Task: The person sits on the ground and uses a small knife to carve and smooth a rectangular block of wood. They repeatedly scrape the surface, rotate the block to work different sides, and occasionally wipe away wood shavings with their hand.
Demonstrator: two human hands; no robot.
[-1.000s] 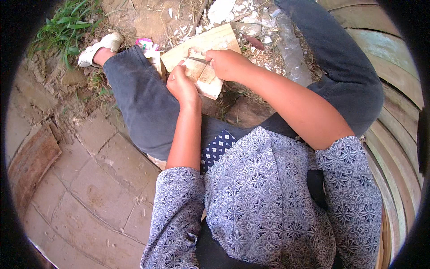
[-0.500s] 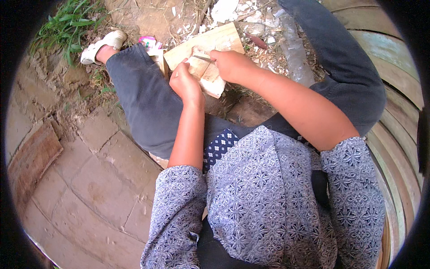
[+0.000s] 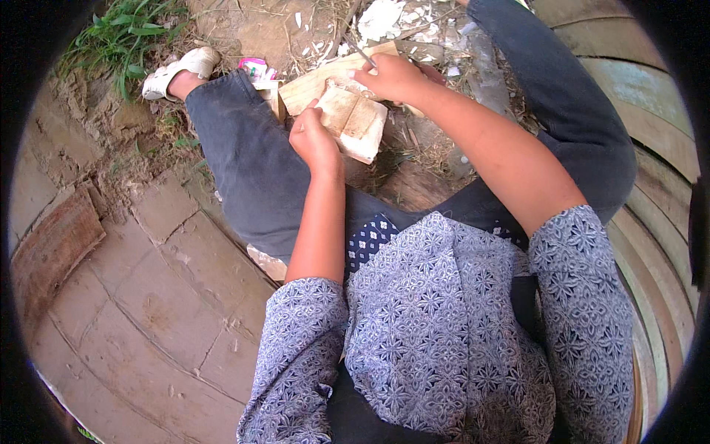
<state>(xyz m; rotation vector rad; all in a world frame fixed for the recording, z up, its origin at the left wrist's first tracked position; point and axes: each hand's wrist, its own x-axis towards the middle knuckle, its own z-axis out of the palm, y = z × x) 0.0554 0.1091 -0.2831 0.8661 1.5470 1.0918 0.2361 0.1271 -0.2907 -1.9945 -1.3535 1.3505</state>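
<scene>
My left hand point(image 3: 314, 140) is closed on the left edge of a pale, squarish wood block point(image 3: 359, 122) with a groove or dark line across its face. The block is tilted over a flat wooden board point(image 3: 302, 90) lying on the ground between my legs. Just beyond the block's far right corner, my right hand point(image 3: 392, 77) is closed round a small knife point(image 3: 360, 52). Its thin dark blade points away and to the left, apart from the block. The knife's handle is hidden in my fist.
White chips and shavings point(image 3: 381, 21) litter the ground beyond the board. A pink and white packet point(image 3: 257, 69) lies near my left shin. Curved wooden slats point(image 3: 651, 170) run along the right, tiles point(image 3: 155, 303) cover the left, and grass point(image 3: 122, 37) grows at the far left.
My right hand has lifted the knife off the block and moved slightly away and right, its blade swinging to point farther out. The left hand and block shifted slightly right and nearer.
</scene>
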